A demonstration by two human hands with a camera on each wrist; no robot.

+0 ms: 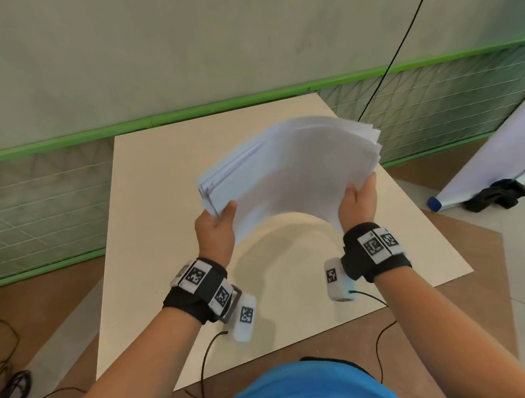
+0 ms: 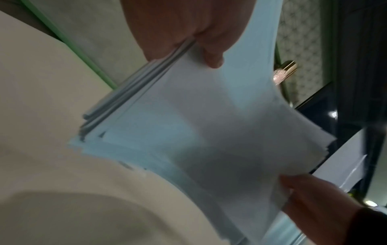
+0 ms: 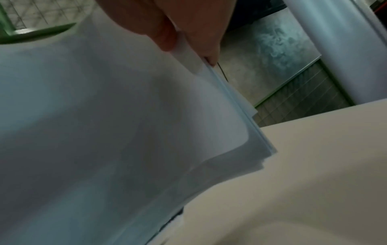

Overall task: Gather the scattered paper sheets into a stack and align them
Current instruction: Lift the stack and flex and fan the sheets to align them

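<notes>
A stack of white paper sheets (image 1: 293,168) is held up in the air above the beige board (image 1: 152,237). My left hand (image 1: 217,220) pinches its near left corner, thumb on top. My right hand (image 1: 359,196) grips the near right edge. The stack bows upward between the two hands, and its sheet edges are slightly fanned at the far corners. In the left wrist view the sheets (image 2: 188,124) are pinched under the thumb, with my right hand (image 2: 314,203) at the lower right. The right wrist view shows the stack (image 3: 125,132) clamped between thumb and fingers.
The beige board lies on a brown floor beside a green-framed mesh partition (image 1: 38,208). A rolled white sheet (image 1: 500,157) and a black cloth (image 1: 497,196) lie at the right. Black cables (image 1: 7,390) coil at the lower left. A thin black cord (image 1: 399,43) hangs behind.
</notes>
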